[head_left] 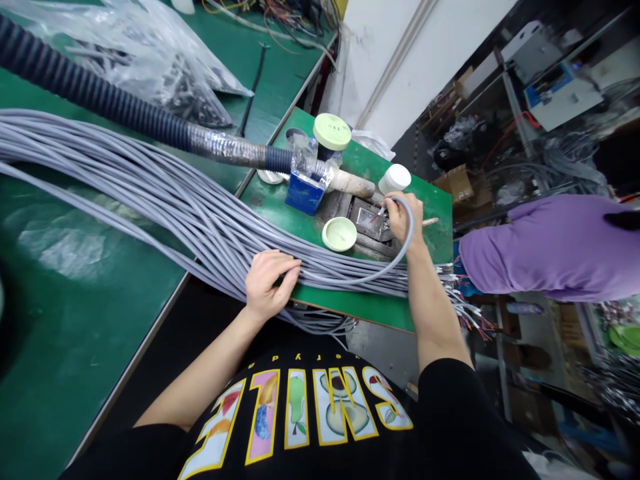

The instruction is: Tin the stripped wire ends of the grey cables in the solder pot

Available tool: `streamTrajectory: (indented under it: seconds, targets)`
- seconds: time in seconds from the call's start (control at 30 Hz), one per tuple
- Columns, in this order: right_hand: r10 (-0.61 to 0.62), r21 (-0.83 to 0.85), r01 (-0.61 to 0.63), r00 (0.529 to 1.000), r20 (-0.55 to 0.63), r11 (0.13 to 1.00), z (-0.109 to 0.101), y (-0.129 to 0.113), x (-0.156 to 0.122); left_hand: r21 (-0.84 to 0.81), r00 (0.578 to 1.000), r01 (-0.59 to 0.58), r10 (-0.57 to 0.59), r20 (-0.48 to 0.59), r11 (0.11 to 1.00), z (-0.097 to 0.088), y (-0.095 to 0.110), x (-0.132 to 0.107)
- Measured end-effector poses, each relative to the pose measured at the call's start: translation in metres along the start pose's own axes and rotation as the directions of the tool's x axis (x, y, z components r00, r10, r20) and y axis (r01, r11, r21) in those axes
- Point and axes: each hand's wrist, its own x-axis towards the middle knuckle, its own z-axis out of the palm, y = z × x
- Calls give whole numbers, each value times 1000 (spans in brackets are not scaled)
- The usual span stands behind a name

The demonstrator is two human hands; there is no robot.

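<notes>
My right hand [400, 219] pinches one grey cable [409, 233] near its end. The cable loops back under the wrist to the bundle. Its thin bared wires, red among them, point down at the shiny square surface of a solder pot [369, 220]. My left hand [270, 283] rests on the thick bundle of grey cables [200, 207], its fingers bent over the near strands and its thumb close to the fingertips. Just left of the pot sits a small pale-green dish [339, 234]. A wooden stick [430, 221] shows beyond my right hand.
A black corrugated hose [100, 83] ends in a pipe above the pot, beside a blue box [306, 193]. Behind stand a green-lidded jar [332, 131] and a white-lidded tub [395, 178]. Stripped cable ends [470, 310] overhang the table's right edge. A person in purple [550, 250] is at right.
</notes>
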Motion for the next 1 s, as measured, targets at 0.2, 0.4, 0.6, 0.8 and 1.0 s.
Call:
streamTrajectory:
  seconds: [0.2,0.4,0.6,0.8,1.0]
  targets:
    - [27,25,-28,999,45,999,3,0,1,-29,999,-37,36,-19,999,0,0,-1]
    - [-86,178,92,995,-41,980,-61,-52,-30,-112,999,43,-42,12,993,0,5,5]
    - [-421,269,433,901,-105,860,-95,-102,-101,-454,736,643,-332,590,617,23,54,20]
    - [-501,326,484,865,-37,812,-93,-113,-153,-469,543,838,-355,761,278,51,81,9]
    - [-3,489,-110,974,225,865,-93,-124,-173,-409,614,747,-309,727,524,48,87,-2]
